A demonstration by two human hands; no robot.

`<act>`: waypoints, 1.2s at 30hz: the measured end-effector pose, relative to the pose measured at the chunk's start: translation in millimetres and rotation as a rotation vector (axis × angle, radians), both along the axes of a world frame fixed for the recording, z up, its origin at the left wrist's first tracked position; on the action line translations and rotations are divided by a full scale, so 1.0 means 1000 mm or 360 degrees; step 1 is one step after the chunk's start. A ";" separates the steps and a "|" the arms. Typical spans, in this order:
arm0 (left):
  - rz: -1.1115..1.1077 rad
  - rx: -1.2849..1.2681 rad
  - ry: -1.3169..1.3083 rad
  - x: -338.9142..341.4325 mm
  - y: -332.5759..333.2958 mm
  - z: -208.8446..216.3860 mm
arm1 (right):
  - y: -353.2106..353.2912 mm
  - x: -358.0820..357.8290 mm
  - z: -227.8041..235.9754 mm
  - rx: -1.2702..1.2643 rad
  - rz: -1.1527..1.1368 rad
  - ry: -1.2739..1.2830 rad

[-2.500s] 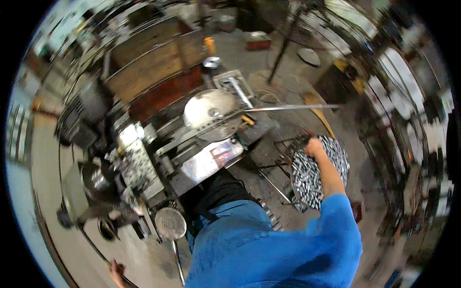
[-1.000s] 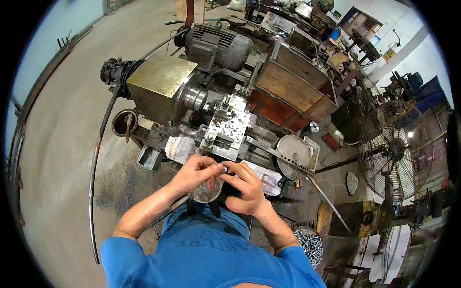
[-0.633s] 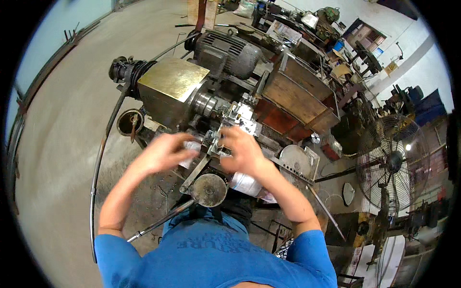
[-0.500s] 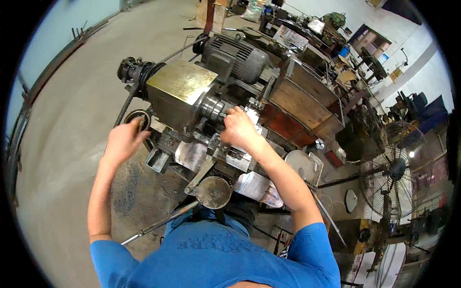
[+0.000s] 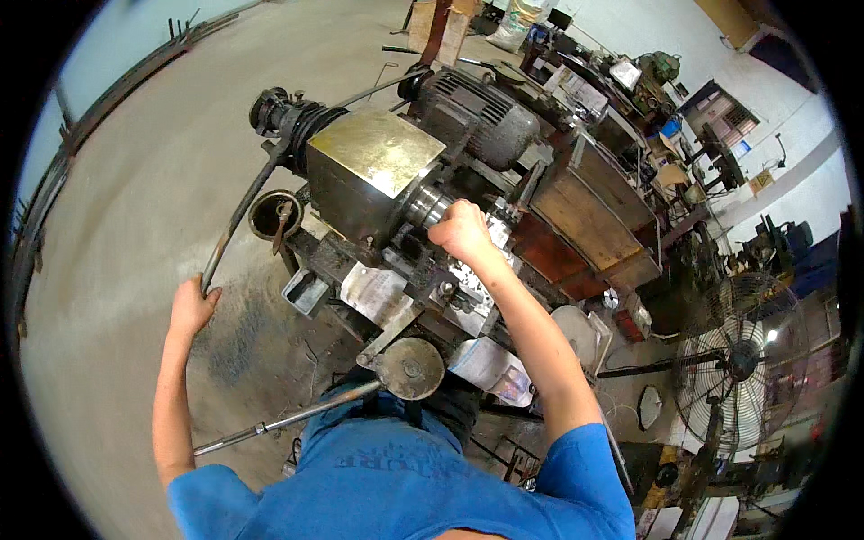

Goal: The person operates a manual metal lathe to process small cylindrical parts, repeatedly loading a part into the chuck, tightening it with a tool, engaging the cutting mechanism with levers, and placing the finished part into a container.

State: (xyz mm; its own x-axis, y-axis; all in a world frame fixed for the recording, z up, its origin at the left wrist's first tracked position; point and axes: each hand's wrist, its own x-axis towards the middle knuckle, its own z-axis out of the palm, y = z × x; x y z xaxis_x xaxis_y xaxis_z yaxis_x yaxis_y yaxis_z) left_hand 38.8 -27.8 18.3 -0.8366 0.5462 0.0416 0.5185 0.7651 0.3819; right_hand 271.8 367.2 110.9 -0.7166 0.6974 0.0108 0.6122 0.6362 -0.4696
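My left hand [image 5: 192, 304] is closed around the lower end of a long dark lever bar [image 5: 236, 216], which runs up to the left end of a small lathe-like machine. At the metal spindle nose [image 5: 428, 205], my right hand [image 5: 463, 232] is curled shut. Whatever its fingers hold there is hidden behind the hand. A yellowish metal plate [image 5: 378, 148] tops the boxy headstock [image 5: 349, 196] between my hands. Beside the lever hangs a round cup [image 5: 261, 216] with a brown-handled tool in it.
Behind the headstock sits a ribbed electric motor [image 5: 481, 117]. A rusty metal box [image 5: 585, 211] stands to its right. Close to my body are a round metal disc [image 5: 412, 368] and a long rod [image 5: 288, 418]. A large caged fan [image 5: 742, 360] stands at the right.
My left hand has moved from beside the round cup down and left onto the lever bar, and closed on it. My right hand stays at the spindle. The whole view has shifted slightly.
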 end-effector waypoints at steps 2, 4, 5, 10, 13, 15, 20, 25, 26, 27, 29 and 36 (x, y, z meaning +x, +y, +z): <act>0.0000 -0.0196 0.0175 -0.001 -0.001 -0.003 | -0.006 -0.002 0.007 0.0062 0.0061 -0.0022; -0.0017 -0.0393 0.0335 -0.019 -0.007 0.001 | -0.009 -0.006 0.008 0.0139 0.0087 -0.0033; -0.0037 -0.0484 0.0398 -0.041 -0.015 0.004 | -0.010 -0.006 0.007 0.0187 0.0071 -0.0028; -0.0041 -0.0648 0.0841 -0.162 -0.040 -0.004 | -0.013 -0.015 0.003 0.0245 0.0074 -0.0083; 0.0054 -0.0547 0.0718 -0.164 -0.035 -0.003 | -0.016 -0.002 0.012 0.0297 0.0155 -0.0009; 0.0237 -0.0302 0.0592 -0.152 -0.026 -0.016 | -0.024 0.014 0.019 0.0431 0.0187 0.0098; 0.0096 0.1003 0.0285 -0.017 0.062 -0.063 | -0.029 0.110 0.034 0.0406 0.0251 0.0830; -0.0431 -0.0085 -0.0383 0.008 0.117 -0.205 | -0.027 0.217 0.014 0.0192 -0.0216 0.0581; -0.0546 -0.0241 -0.0238 0.006 0.126 -0.200 | -0.027 0.244 0.005 0.0263 -0.0300 0.0556; -0.0664 -0.0393 -0.0100 0.009 0.134 -0.191 | -0.027 0.274 -0.006 0.0330 -0.0385 0.0514; -0.1022 -0.0728 0.0262 -0.024 0.126 -0.210 | -0.021 0.328 -0.029 0.0361 -0.0525 0.0406; -0.1057 -0.0781 0.0381 -0.034 0.138 -0.197 | -0.018 0.508 -0.082 0.0386 -0.1400 -0.0539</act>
State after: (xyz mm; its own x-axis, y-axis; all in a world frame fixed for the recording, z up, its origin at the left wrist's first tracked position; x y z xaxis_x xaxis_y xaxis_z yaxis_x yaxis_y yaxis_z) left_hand 5.0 110.6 -178.3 -0.3360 0.9219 -0.1928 0.9416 0.3245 -0.0895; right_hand 779.4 348.8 28.9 0.0681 0.9911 0.1141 0.9936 -0.0570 -0.0975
